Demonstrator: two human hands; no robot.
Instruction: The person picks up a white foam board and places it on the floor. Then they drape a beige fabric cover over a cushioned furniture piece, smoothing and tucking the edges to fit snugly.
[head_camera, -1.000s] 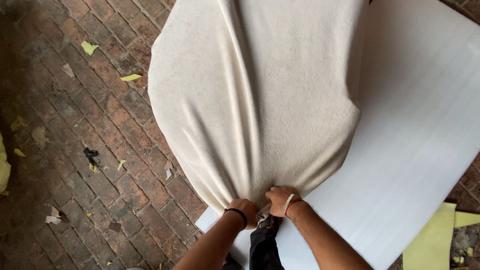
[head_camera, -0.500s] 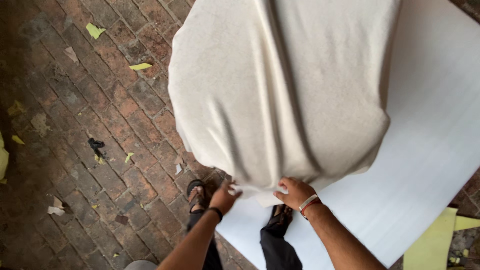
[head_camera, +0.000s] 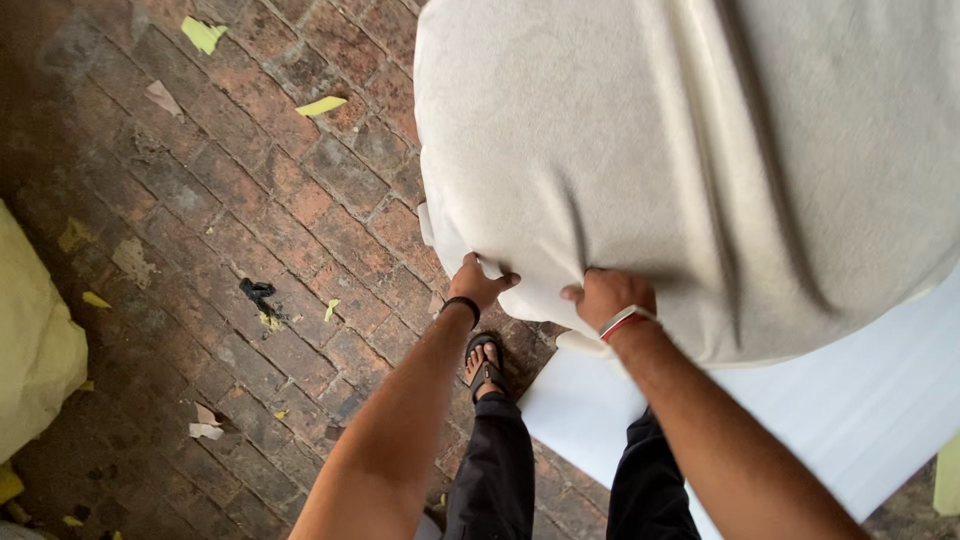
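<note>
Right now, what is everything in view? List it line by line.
fabric-covered bundle: one, cream, large and rounded, upper right, resting over the sheet
white sheet: one, white, flat on the floor, lower right
brick floor: reddish-brown, across the left
yellow scraps: several, scattered on the bricks, upper left
pale scrap: one, whitish, lower left bricks
yellowish bag: one, pale yellow, left edge
sandalled foot: one, black sandal, bottom centre
trousers: black, bottom centre
left hand: black wristband, gripping the bundle's lower edge
right hand: red and white band, gripping the same edge
</note>
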